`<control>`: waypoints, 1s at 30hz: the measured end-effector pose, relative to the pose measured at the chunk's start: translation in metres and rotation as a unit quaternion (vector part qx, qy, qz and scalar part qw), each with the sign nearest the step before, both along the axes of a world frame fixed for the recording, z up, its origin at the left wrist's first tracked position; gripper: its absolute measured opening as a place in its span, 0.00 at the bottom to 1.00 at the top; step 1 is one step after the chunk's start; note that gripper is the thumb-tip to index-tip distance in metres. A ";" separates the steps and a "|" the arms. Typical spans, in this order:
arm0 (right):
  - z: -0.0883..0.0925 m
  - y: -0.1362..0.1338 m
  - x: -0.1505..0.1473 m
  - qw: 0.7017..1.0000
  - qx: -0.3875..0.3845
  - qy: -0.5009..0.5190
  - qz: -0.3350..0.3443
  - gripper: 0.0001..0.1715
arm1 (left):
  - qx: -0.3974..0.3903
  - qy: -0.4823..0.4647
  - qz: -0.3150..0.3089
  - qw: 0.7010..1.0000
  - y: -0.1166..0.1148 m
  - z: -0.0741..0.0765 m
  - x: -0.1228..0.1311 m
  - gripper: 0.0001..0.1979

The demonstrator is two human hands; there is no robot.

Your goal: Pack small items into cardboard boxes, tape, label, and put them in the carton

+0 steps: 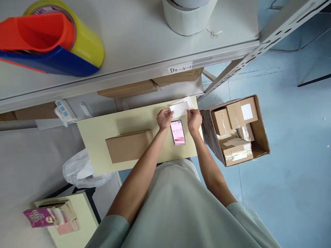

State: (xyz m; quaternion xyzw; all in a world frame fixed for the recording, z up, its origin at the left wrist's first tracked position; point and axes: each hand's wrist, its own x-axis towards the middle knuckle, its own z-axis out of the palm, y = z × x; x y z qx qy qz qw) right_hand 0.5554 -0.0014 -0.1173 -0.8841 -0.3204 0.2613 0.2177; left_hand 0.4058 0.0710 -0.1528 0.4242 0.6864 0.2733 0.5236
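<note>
Between my two hands is a small white paper slip [179,109], perhaps a label. My left hand [164,119] pinches its left edge, and my right hand [194,121] has its fingers closed at the right edge. More white paper [190,101] lies just behind the slip on the pale yellow tabletop [94,137]. A phone [178,132] with a lit pink screen rests between my wrists. Left of my left forearm, a closed brown cardboard box [128,147] lies on the same table.
At the table's right, an open carton [261,137] on the floor holds several taped boxes. A shelf [134,38] overhead bears a tape dispenser [46,34] and a white roll [188,17]. A plastic bag [77,168] hangs at the left; a side table [82,220] stands lower left.
</note>
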 end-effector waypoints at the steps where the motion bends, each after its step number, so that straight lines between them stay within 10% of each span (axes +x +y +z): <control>1: 0.002 0.000 0.000 1.000 0.003 -0.002 0.002 0.23 | -0.006 -0.013 0.005 1.000 0.001 0.000 0.001 0.16; 9: 0.030 0.002 -0.004 0.997 0.070 -0.004 0.025 0.29 | -0.010 -0.012 -0.028 0.999 0.015 0.013 0.000 0.17; 18: 0.061 0.007 -0.063 0.971 0.120 0.055 0.197 0.21 | 0.049 0.081 -0.144 0.985 0.032 0.072 -0.028 0.26; 21: 0.057 0.013 -0.066 0.955 0.137 0.101 0.242 0.20 | 0.029 0.114 -0.122 0.986 0.038 0.076 -0.049 0.20; 30: 0.003 0.079 -0.025 0.960 -0.034 0.273 0.061 0.33 | 0.011 0.163 -0.074 0.984 0.046 0.056 -0.078 0.20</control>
